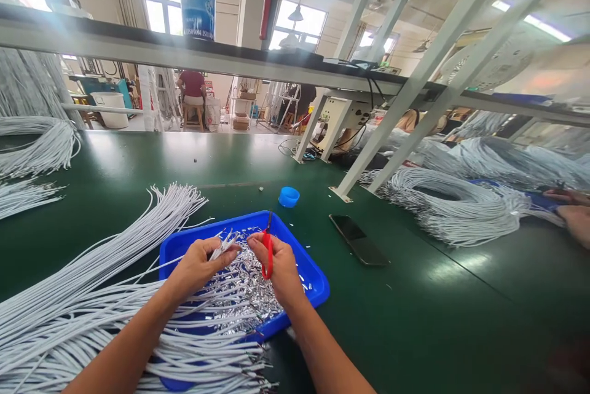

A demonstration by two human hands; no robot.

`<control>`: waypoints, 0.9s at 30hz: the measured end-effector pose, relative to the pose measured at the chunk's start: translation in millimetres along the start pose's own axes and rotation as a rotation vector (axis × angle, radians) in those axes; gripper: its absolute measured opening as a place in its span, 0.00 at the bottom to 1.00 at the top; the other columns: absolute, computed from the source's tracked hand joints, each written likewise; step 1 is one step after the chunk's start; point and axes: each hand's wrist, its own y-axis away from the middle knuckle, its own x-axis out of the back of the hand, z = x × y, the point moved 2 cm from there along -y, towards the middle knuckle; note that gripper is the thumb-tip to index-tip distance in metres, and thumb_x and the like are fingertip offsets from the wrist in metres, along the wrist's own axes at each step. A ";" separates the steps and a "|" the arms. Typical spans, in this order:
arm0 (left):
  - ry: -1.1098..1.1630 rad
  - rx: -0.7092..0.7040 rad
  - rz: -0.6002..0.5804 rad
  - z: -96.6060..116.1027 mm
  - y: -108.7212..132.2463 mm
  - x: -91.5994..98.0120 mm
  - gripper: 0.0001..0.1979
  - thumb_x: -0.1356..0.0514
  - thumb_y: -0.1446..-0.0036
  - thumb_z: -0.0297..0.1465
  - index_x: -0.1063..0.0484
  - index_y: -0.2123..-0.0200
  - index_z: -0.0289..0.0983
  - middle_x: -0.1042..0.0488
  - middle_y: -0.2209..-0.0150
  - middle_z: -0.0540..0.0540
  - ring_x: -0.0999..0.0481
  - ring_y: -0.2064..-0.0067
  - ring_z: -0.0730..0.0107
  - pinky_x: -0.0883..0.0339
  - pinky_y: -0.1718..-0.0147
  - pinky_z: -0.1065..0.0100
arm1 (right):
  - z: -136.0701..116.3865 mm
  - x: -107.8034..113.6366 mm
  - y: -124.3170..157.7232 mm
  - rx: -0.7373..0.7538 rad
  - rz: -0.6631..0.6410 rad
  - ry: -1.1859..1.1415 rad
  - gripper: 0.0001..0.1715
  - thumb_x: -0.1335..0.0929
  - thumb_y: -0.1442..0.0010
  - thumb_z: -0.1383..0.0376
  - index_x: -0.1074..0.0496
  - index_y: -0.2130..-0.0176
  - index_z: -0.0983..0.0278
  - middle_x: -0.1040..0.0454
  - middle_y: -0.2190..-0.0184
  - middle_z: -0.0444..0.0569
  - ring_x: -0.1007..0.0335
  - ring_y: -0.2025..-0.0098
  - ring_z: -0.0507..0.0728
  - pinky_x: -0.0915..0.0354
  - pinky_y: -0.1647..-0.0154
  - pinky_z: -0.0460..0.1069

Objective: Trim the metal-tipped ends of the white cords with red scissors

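Observation:
My left hand (203, 263) is closed around a few white cable ends (225, 248), their tips pointing up and to the right. My right hand (280, 262) holds red-handled scissors (267, 256), blades up, while its thumb and forefinger come near those tips. Under both hands lies a blue tray (318, 286) strewn with small shiny metal pieces (258, 289). Many loose white cables (207, 357) run across the tray's left and front side beneath my left forearm. A thicker bundle of white cables (138, 240) stretches along the tray's left.
A blue cap (289, 197) and a dark phone (359, 240) lie on the green table beyond and right of the tray. Coiled cables (452, 203) sit at right near another person's hand (576, 222). A metal shelf frame (396, 105) stands across the back.

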 end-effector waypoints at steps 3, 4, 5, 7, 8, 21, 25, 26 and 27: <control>-0.066 -0.154 -0.087 2.8 0.6 -2.3 0.16 0.46 0.45 0.39 0.29 0.78 0.35 0.37 0.76 0.52 0.39 0.71 0.72 0.43 0.70 0.71 | -0.1 -3.4 1.2 0.065 -0.096 0.006 0.13 0.30 0.51 0.57 0.27 0.71 0.65 0.32 0.76 0.43 0.39 0.73 0.51 0.42 0.70 0.46; -0.076 -0.174 -0.065 3.3 1.0 -2.3 0.15 0.45 0.45 0.38 0.28 0.78 0.35 0.36 0.76 0.51 0.39 0.71 0.72 0.43 0.69 0.71 | 0.2 -4.6 2.3 0.077 -0.092 0.029 0.14 0.30 0.50 0.56 0.28 0.72 0.65 0.33 0.78 0.42 0.40 0.74 0.50 0.43 0.71 0.45; -0.073 -0.170 -0.026 3.6 1.4 -1.9 0.13 0.44 0.46 0.37 0.27 0.77 0.35 0.35 0.76 0.51 0.38 0.71 0.71 0.43 0.69 0.70 | 0.8 -5.3 3.2 0.081 -0.072 0.054 0.14 0.30 0.50 0.56 0.28 0.74 0.66 0.35 0.79 0.41 0.42 0.76 0.49 0.44 0.73 0.45; -0.023 -0.107 0.083 3.1 2.2 0.0 0.10 0.40 0.49 0.36 0.25 0.73 0.35 0.32 0.75 0.50 0.36 0.71 0.71 0.42 0.70 0.70 | 1.8 -5.2 3.8 0.063 -0.044 0.085 0.16 0.31 0.49 0.55 0.29 0.76 0.66 0.39 0.82 0.39 0.46 0.78 0.48 0.47 0.76 0.44; 0.024 -0.065 0.131 2.5 2.6 1.1 0.10 0.38 0.52 0.36 0.25 0.71 0.35 0.31 0.74 0.50 0.35 0.71 0.71 0.42 0.71 0.71 | 2.1 -4.5 3.3 0.049 -0.057 0.096 0.17 0.32 0.48 0.54 0.29 0.75 0.66 0.40 0.82 0.39 0.47 0.78 0.48 0.48 0.77 0.44; 0.440 0.197 0.296 9.9 5.2 7.8 0.17 0.33 0.61 0.39 0.25 0.72 0.32 0.36 0.82 0.54 0.42 0.80 0.80 0.50 0.80 0.75 | -8.7 5.9 1.4 0.190 -0.286 0.749 0.23 0.35 0.46 0.54 0.41 0.83 0.65 0.42 0.82 0.39 0.47 0.78 0.48 0.55 0.78 0.45; 0.332 0.132 0.255 9.7 5.1 6.7 0.15 0.35 0.58 0.40 0.25 0.72 0.33 0.31 0.78 0.51 0.36 0.76 0.75 0.44 0.75 0.73 | -9.1 3.1 3.8 0.196 -0.321 0.714 0.23 0.36 0.45 0.54 0.42 0.83 0.65 0.43 0.83 0.39 0.48 0.78 0.48 0.56 0.78 0.45; 0.298 0.103 0.250 8.8 4.5 7.0 0.15 0.36 0.57 0.40 0.25 0.71 0.33 0.30 0.77 0.51 0.34 0.74 0.73 0.43 0.74 0.72 | -9.3 3.2 3.8 0.190 -0.320 0.708 0.24 0.36 0.46 0.53 0.42 0.83 0.65 0.44 0.83 0.39 0.48 0.78 0.48 0.56 0.78 0.45; 0.253 0.069 0.253 7.9 3.9 7.4 0.14 0.36 0.55 0.40 0.25 0.71 0.34 0.29 0.76 0.50 0.33 0.73 0.71 0.41 0.72 0.71 | -9.3 3.4 3.7 0.181 -0.316 0.706 0.24 0.36 0.46 0.53 0.43 0.83 0.65 0.44 0.83 0.39 0.49 0.78 0.48 0.57 0.78 0.45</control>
